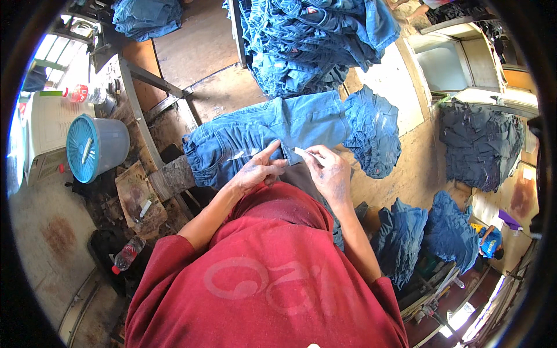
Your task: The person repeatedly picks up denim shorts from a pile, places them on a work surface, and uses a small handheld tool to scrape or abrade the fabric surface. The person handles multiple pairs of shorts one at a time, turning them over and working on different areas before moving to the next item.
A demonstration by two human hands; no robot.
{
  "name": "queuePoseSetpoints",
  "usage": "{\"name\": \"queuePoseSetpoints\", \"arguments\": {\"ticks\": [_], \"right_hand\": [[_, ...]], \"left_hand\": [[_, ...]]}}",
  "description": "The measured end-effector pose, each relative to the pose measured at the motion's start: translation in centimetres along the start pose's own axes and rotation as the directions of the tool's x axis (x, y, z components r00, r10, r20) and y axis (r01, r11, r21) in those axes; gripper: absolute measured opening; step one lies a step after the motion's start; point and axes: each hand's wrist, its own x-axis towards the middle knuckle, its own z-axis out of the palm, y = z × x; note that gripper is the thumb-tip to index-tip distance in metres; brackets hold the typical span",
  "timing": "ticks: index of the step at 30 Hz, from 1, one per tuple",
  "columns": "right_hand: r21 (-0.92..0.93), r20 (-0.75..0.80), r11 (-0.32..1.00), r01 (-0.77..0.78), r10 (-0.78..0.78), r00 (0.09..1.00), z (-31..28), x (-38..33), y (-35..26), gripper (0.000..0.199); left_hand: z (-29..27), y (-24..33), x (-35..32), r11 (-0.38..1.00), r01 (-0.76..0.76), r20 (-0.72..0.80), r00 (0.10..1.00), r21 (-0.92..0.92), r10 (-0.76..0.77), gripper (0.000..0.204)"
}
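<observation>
A pair of blue denim trousers (255, 133) lies across in front of me, its gathered waistband at the left and lighter legs toward the right. My left hand (258, 173) rests at its near edge, index finger and thumb stretched apart over the denim, other fingers curled. Close by on the right, my right hand (329, 174) pinches a small white piece (299, 151), perhaps chalk, between thumb and fingers. Its tip is beside the denim edge; whether it touches is unclear.
Beyond the trousers rises a tall heap of blue denim (313, 40). A bunched denim pile (374, 130) adjoins at right; dark garments (481, 142) lie farther right. At left stand a lidded bucket (113, 142) and metal frame (139, 116). Another person (492, 240) appears far right.
</observation>
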Motion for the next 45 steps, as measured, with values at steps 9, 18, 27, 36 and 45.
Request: {"name": "queuePoseSetpoints", "arguments": {"ticks": [9,18,27,36,45], "right_hand": [[-0.007,0.141,0.987,0.162,-0.159,0.977,-0.3,2.9,1.1,0.016],[-0.400,0.015,0.904,0.152,-0.159,0.987,-1.2,4.2,1.4,0.021],[-0.055,0.148,0.997,-0.057,0.065,0.987,-0.9,3.3,3.3,0.014],[-0.088,0.071,0.989,0.118,-0.112,0.991,0.0,1.0,0.7,0.010],[-0.355,-0.054,0.877,0.324,-0.365,0.929,1.7,-1.2,-1.2,0.011]], "left_hand": [[0.5,0.0,-0.3,0.997,0.037,0.007,0.999,-0.073,-0.037,0.106],[0.4,-1.1,0.2,0.998,0.012,-0.076,0.997,-0.069,-0.017,0.077],[2.2,-1.9,1.2,0.987,-0.101,-0.244,0.967,-0.126,0.068,0.017],[1.6,-0.5,-0.1,0.985,0.027,-0.138,0.989,-0.170,-0.051,0.036],[0.5,0.2,-0.7,0.993,0.061,0.096,0.994,-0.106,-0.051,0.103]]}}
